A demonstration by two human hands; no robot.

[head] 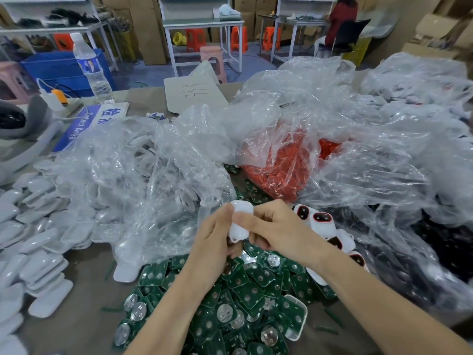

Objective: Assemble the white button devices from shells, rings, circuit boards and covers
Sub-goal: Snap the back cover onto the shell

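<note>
Shell point(240, 222) at frame centre, pinched from both sides, left hand point(217, 237) curled on its left edge, right hand point(277, 233) gripping its right, above boards point(258, 301) piled lower centre.

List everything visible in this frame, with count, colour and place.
white device: one, white, held at centre between both hands
circuit boards: many, green, heaped under the hands
covers: many, white, stacked at left
shells: several, white with red-rimmed openings, right of the hands
rings: many, red, inside a clear bag behind the hands
plastic bags: several, clear, crumpled across the table
water bottle: one, clear, blue label, far left
left hand: grips the white device
right hand: grips the white device
</note>
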